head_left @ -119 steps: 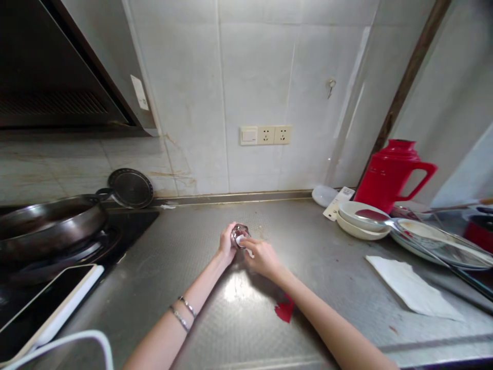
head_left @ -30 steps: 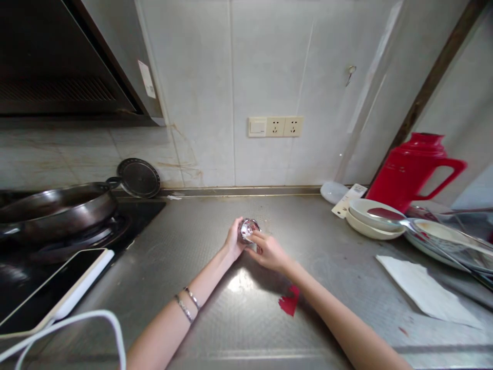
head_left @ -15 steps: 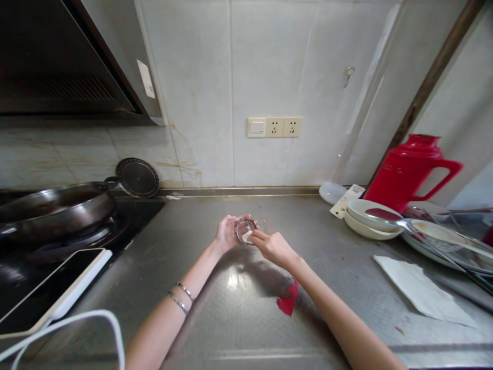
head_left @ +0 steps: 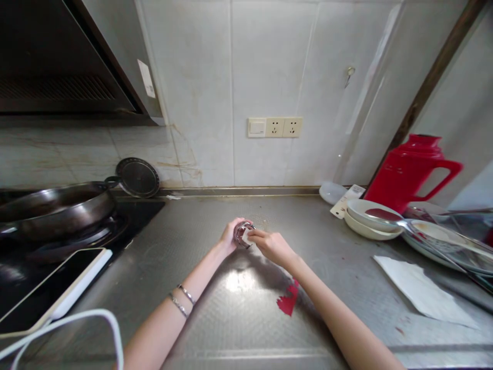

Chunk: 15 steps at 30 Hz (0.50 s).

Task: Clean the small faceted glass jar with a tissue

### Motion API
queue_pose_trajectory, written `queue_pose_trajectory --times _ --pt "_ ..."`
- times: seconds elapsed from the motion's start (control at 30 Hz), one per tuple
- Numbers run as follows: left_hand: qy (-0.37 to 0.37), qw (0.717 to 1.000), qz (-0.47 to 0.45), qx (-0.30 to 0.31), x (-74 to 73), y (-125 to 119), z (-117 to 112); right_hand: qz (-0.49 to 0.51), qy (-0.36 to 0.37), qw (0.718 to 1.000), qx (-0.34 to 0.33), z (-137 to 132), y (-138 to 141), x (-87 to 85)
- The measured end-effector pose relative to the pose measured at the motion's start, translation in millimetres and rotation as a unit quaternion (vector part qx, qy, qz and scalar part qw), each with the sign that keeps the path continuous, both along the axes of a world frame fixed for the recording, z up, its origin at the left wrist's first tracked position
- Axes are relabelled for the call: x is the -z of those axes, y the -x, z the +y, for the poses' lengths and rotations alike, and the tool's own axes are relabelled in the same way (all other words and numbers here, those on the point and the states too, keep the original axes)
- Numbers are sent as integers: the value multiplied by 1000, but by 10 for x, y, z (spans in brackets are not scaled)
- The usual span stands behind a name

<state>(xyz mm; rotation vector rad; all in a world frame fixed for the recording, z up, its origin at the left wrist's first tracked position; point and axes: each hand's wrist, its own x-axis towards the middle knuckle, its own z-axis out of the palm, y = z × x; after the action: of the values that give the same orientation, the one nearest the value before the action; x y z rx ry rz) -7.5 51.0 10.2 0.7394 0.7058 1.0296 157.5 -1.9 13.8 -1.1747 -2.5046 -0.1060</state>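
Note:
Over the middle of the steel counter, my left hand (head_left: 230, 232) is wrapped round the far-left side of a small clear glass cup (head_left: 239, 232). The cup is tilted, with its mouth turned towards my right hand (head_left: 271, 245). That hand pinches a small white piece of tissue (head_left: 246, 235) between thumb and fingers and presses it at the cup's rim and inner side. My fingers hide part of the tissue. A torn red scrap (head_left: 288, 299) lies on the counter below my right wrist.
To the left, a steel pan (head_left: 57, 208) stands on the black stove, near a phone (head_left: 50, 288) with a white cable (head_left: 77, 313). On the right are a red thermos jug (head_left: 408, 172), stacked white bowls (head_left: 372, 226), plates with utensils and a white paper sheet (head_left: 423, 290).
My left hand has turned the glass cup, so its rim is more upright and its opening faces more to the right. The right hand with the tissue has shifted only slightly.

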Motion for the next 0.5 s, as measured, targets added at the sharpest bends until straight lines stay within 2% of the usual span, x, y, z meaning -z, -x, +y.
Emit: queue_pose_trajectory --times 0.3,0.4,0.5 --pt "-19 992 -98 -72 -36 -79 -92 198 31 979 24 -101 414 218" --pt "-25 990 -114 -79 -7 -115 -111 164 25 985 48 -122 437 186" --pt "-38 990 -128 -48 0 -109 -96 71 24 995 64 -128 342 84"
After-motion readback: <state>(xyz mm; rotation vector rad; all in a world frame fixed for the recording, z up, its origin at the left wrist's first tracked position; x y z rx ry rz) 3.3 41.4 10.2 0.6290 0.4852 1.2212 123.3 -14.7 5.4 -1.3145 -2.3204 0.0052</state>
